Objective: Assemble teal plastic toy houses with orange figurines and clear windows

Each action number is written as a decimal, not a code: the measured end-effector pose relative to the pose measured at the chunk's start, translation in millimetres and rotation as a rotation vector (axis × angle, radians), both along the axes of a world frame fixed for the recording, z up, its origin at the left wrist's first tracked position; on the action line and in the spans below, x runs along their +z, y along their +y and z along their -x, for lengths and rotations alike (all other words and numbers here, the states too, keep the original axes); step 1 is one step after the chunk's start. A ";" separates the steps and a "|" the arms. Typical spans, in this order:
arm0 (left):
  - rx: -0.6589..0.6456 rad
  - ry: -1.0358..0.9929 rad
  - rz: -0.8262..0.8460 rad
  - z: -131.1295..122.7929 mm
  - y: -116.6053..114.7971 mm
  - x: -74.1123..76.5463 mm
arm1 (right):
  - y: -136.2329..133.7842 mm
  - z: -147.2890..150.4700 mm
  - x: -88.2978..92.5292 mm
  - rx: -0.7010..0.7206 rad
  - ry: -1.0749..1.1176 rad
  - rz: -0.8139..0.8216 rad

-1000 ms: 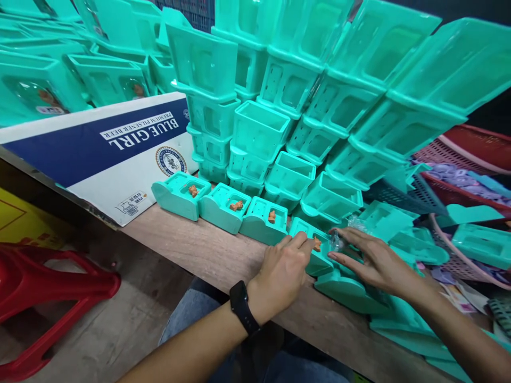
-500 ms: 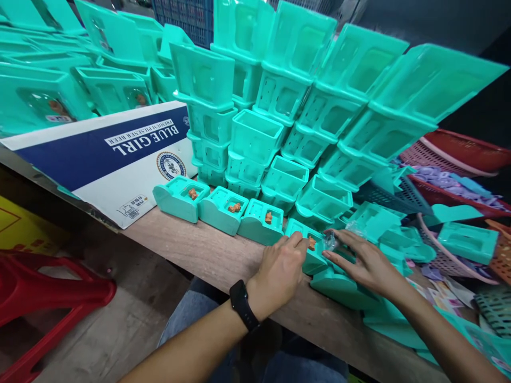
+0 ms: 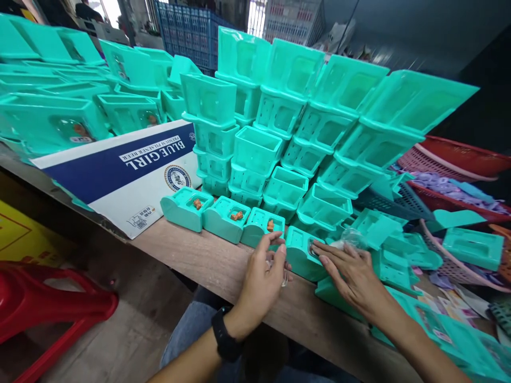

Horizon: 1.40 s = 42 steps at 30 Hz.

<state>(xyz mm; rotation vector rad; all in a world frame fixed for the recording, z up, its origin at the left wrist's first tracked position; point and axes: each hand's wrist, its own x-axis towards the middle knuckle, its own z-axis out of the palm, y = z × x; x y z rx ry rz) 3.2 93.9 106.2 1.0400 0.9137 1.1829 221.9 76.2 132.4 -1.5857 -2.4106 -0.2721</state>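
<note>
Four small teal plastic housings stand in a row on the wooden table (image 3: 223,266). The first three (image 3: 186,207) (image 3: 225,218) (image 3: 259,227) each show a tiny brown figure in a recess. My right hand (image 3: 351,276) lies with fingers stretched flat on the top of the fourth housing (image 3: 300,260), covering its recess. My left hand (image 3: 261,279), with a black watch on the wrist, hovers just in front of the third housing. Its fingers are pinched on a small clear plastic piece (image 3: 284,277).
Tall stacks of teal bins (image 3: 287,133) rise behind the row. A Blue Girl carton (image 3: 120,170) lies at left and a red stool (image 3: 51,314) stands below it. Red and pink baskets (image 3: 459,154) and loose teal parts (image 3: 471,247) crowd the right. A crumpled clear bag (image 3: 353,236) sits behind my right hand.
My left hand has drawn back from the fourth housing toward the table edge, now pinching a clear piece. My right fingers slid over the housing's recess, hiding its figure. The view tilted up.
</note>
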 end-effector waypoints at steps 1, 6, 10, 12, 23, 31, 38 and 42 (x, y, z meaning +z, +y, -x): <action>0.005 -0.084 0.065 0.3 1.2 3.0 | -0.4 3.4 0.1 -0.002 -0.027 -0.009; 0.057 -0.396 0.277 1.3 9.3 24.4 | 2.3 12.7 4.1 0.017 -0.141 -0.057; 0.035 -0.572 0.468 8.0 13.8 41.3 | 5.6 6.9 4.7 0.044 -0.090 -0.088; 0.028 -0.620 0.487 11.3 14.3 44.6 | 3.8 11.7 6.4 0.054 -0.002 -0.146; 0.226 -0.821 0.435 1.2 3.9 42.7 | -17.2 96.7 12.0 0.076 0.474 -0.207; 0.134 -0.816 0.463 -9.7 -14.3 39.0 | -9.7 88.3 1.9 0.022 0.668 -0.108; 0.062 -0.675 0.399 -9.4 -12.4 29.2 | 4.2 82.5 18.6 0.099 0.497 -0.069; 0.025 -0.580 0.349 -7.2 -10.1 23.9 | 12.2 79.1 24.2 0.158 0.450 -0.092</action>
